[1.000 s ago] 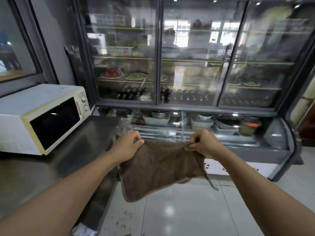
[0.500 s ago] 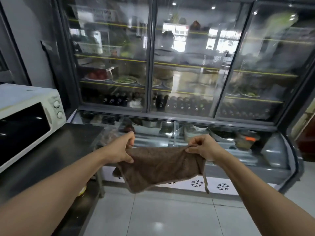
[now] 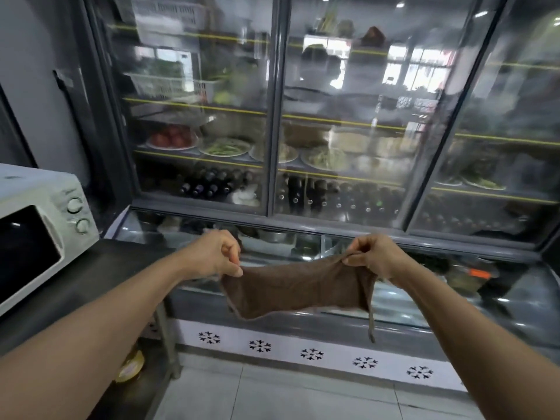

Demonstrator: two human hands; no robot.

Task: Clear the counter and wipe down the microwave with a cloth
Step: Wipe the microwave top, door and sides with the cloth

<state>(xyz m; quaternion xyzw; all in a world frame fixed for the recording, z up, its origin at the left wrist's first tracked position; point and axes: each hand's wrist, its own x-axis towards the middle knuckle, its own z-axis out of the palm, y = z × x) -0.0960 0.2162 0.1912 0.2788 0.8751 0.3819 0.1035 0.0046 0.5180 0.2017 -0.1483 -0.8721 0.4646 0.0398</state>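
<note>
A brown cloth (image 3: 295, 287) hangs stretched between my two hands in front of me, over the floor. My left hand (image 3: 216, 254) pinches its left top corner. My right hand (image 3: 374, 256) grips its right top corner, and a thin loose strip of the cloth dangles below that side. The white microwave (image 3: 39, 228) stands at the far left on the dark steel counter (image 3: 100, 277), its dark door and two knobs facing right. Both hands are to the right of the counter's end, apart from the microwave.
A tall glass-door display fridge (image 3: 272, 116) fills the view ahead, with plates of food and bottles on its shelves. Its lower chilled case (image 3: 454, 298) juts toward me at hand height. A yellow-lidded container (image 3: 130, 365) sits under the counter. Tiled floor (image 3: 303, 398) lies below.
The view has swung right, so the microwave has slid toward the left edge. My hands have moved apart, pulling the cloth wider and flatter between them.
</note>
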